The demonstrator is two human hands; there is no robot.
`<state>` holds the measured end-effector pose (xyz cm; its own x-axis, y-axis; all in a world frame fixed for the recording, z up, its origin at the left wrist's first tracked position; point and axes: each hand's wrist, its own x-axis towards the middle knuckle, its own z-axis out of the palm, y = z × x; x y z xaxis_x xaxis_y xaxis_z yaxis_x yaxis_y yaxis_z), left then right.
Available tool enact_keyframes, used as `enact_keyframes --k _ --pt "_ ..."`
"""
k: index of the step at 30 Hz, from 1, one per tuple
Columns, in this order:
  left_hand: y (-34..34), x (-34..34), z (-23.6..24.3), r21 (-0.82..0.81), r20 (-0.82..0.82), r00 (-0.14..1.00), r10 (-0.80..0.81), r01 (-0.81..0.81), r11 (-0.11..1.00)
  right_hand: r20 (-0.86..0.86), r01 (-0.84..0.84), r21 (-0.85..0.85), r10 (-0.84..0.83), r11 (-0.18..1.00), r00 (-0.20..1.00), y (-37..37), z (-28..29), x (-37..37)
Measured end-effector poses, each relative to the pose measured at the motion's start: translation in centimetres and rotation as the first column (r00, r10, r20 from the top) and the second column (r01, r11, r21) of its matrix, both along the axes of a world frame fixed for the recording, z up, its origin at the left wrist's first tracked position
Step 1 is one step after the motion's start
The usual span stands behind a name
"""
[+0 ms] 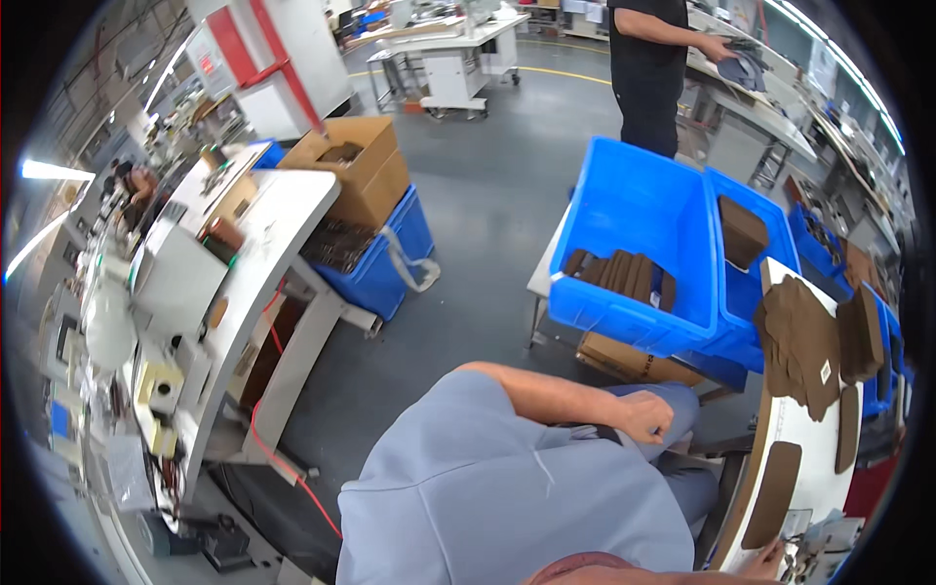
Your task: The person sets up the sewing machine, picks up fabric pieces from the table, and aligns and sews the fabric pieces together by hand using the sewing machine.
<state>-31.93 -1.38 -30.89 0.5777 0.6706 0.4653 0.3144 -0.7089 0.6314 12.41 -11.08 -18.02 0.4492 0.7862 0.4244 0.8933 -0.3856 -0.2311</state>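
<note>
Observed at four o'clock: left grip (646,417), loosely clenched on nothing visible. Found toward five: right grip (765,561), of indiscernible closure, beside brown panel (773,495) at four o'clock on white table (815,468). Judged light, flexible; best held by long edges.

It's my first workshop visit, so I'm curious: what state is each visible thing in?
Left hand grip: loosely closed
Right hand grip: partly hidden, hold unclear
Long brown piece: flat on the white table
Wavy-edged brown pieces: overlapping on that table
Large blue bin: open, partly filled
Cardboard box: open, something inside
Person in black: standing
</note>
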Motion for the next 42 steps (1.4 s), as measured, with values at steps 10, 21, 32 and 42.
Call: enact_keyframes --k 10,21,32,42 --pt "5.0 2.2 0.2 -0.001 0.085 0.993 -0.079 0.08 0.997 -0.19 0.127 0.242 -0.081 0.962 0.978 -3.7 -3.2 4.3" --pt "5.9 2.5 4.5 -0.03 0.035 0.992 -0.123 0.124 0.992 -0.273 0.014 0.287 0.068 0.958 0.96 -2.4 -7.1 10.0" --pt "10.8 19.1 16.4 0.245 0.184 0.819 -0.543 0.497 0.833 -0.033 -0.116 0.431 0.144 0.895 0.989 -0.3 1.7 -3.3" --pt "9.8 32.0 18.4 0.338 0.087 0.611 -0.787 0.725 0.601 0.039 -0.121 0.347 0.115 0.93 0.993 -0.9 2.4 -2.6"
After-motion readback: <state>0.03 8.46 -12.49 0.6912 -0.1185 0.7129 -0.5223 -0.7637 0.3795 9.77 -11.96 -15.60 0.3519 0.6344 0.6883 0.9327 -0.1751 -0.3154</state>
